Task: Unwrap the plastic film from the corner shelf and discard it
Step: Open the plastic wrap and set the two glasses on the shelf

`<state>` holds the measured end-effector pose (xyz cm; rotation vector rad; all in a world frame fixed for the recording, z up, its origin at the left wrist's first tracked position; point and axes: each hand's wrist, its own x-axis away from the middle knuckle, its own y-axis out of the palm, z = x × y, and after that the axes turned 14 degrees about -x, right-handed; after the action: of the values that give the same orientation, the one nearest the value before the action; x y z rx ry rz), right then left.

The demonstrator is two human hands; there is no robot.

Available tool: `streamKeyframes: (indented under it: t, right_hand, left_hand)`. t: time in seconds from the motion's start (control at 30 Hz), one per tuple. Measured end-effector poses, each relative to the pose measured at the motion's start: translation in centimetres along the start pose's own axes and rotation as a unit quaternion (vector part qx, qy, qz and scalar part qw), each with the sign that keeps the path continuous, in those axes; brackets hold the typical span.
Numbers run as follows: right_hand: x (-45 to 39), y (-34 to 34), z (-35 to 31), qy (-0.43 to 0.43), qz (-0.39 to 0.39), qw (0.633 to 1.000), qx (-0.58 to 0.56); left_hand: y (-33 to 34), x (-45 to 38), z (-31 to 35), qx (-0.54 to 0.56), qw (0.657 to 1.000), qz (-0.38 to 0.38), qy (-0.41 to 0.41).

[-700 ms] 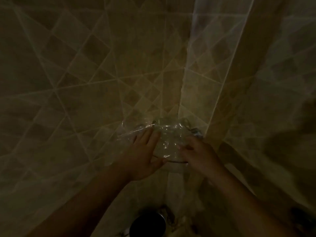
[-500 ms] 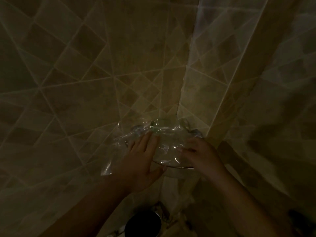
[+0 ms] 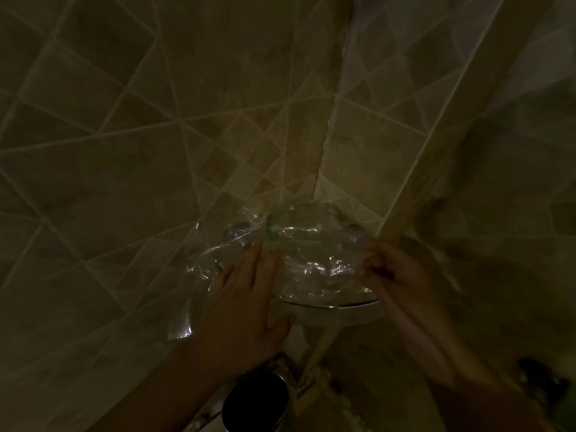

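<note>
In dim light a glass corner shelf sits where two tiled walls meet, its curved front rim catching light. Crinkled clear plastic film covers its top, and a loose flap hangs down the left wall. My left hand lies flat on the film at the shelf's left side, fingers spread. My right hand is blurred at the shelf's right edge, its fingers curled on the film there.
Beige tiled walls with diagonal grout lines close in on both sides. Below the shelf stands a dark round metal container. A dark object sits low at the right.
The loose flap of film now hangs further down the left wall. My left hand has slid a little left and down; my right hand is moving at the right edge.
</note>
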<state>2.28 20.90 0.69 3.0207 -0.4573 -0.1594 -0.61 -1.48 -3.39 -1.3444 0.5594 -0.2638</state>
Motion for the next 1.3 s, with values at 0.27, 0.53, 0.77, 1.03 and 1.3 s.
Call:
streamKeyframes:
  t: [0.27,0.53,0.77,1.03,1.3]
  right_hand:
    - [0.3,-0.8,-0.5,0.091,0.014,0.990,-0.105]
    - [0.2,-1.9,-1.0,0.078,-0.086,0.992,-0.055]
    - [-0.4,-3.4,-1.0,0.164,-0.154,0.958,-0.177]
    - [-1.9,-0.6,-1.4,0.146,-0.190,0.969,0.058]
    - [-2.3,1.0,-0.9,0.111,-0.158,0.973,0.124]
  left_hand:
    - [0.1,-0.2,-0.3,0.007,1.000,-0.010,-0.003]
    - [-0.1,-0.3,-0.1,-0.019,0.999,-0.027,-0.031]
    - [-0.4,-0.7,0.1,-0.021,0.996,-0.065,-0.050]
    - [-1.7,-1.6,0.8,-0.077,0.994,-0.060,-0.057]
    - [-2.4,-1.6,0.2,-0.122,0.984,-0.129,-0.003]
